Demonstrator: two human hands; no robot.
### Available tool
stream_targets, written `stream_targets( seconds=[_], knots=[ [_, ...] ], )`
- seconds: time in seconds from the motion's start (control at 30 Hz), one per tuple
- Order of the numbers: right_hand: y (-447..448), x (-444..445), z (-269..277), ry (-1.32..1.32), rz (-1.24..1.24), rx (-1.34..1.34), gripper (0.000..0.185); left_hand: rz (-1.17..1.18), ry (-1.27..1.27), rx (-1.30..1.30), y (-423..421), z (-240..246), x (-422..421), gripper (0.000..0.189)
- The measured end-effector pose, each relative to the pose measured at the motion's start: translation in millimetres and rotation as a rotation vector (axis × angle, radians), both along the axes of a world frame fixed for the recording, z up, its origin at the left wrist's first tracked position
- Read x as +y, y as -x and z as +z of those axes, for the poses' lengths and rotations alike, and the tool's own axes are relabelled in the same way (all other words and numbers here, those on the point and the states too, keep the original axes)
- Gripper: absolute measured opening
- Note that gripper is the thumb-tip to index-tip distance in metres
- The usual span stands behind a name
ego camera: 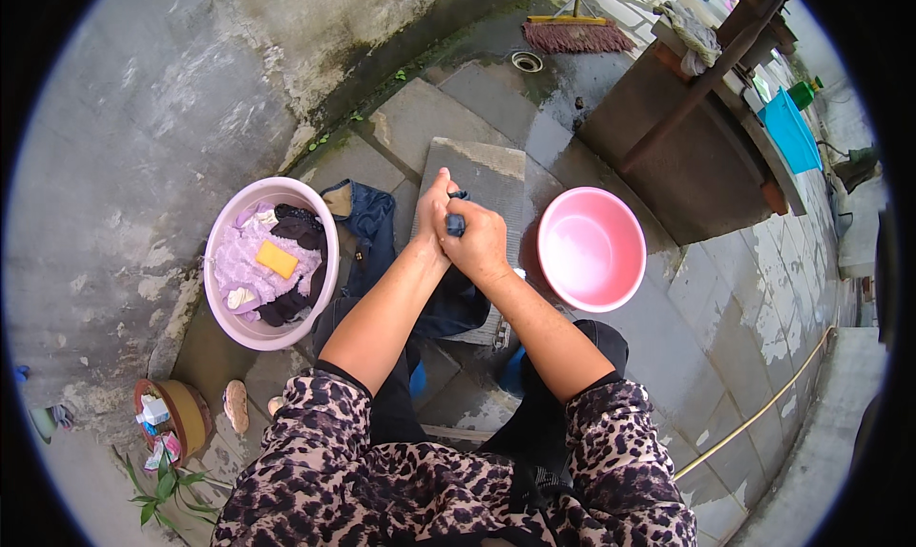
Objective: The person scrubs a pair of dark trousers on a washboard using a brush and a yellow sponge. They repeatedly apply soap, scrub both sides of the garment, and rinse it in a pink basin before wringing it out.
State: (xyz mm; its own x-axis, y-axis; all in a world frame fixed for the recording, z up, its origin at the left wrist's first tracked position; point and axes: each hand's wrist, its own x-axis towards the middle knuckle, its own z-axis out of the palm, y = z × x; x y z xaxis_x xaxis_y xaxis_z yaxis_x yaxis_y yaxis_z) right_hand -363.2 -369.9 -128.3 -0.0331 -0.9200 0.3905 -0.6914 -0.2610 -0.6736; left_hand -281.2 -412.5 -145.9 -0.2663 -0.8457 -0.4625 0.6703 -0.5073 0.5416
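Note:
Over a ridged washboard slab [472,162] my two hands meet. My right hand [474,239] is closed around a bunched part of dark blue denim [455,224]. Pressed against it from the left is my left hand [435,210], its thumb pointing up; its palm side is hidden, so its hold on the cloth is unclear. More denim lies on the slab's lower part below my hands, and a denim piece [372,221] spreads on the ground to the left. A pale pink basin [215,289] at the left holds lilac and black clothes with a yellow soap bar [276,259] on top.
A pink basin [630,289] with a shiny bottom stands right of the slab. Behind it is a dark stone block [673,132]. A broom [578,35] and a round drain [527,61] are farther back. A brown pot [189,418] stands lower left, a yellow pole [751,419] lies right.

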Motion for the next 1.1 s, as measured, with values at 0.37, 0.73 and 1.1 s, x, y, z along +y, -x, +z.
stream_targets(
  seconds=[0.37, 0.73, 1.1],
  knots=[
    [-6.0, 9.9, 8.8, 0.041, 0.031, -0.017, 0.03, 0.104, -0.135, -0.01, -2.1, 1.4, -1.1, 0.042],
    [87.1, -49.4, -25.8, -0.026, -0.149, -0.476, 0.044, -0.404, 0.22, -0.173, -9.6, 16.8, 8.8, 0.02],
    [83.4, -34.6, -33.4, -0.33, -0.059, -0.611, 0.032, 0.03, 0.225, -0.595, -29.0, 17.8, -13.7, 0.022]
  ],
)
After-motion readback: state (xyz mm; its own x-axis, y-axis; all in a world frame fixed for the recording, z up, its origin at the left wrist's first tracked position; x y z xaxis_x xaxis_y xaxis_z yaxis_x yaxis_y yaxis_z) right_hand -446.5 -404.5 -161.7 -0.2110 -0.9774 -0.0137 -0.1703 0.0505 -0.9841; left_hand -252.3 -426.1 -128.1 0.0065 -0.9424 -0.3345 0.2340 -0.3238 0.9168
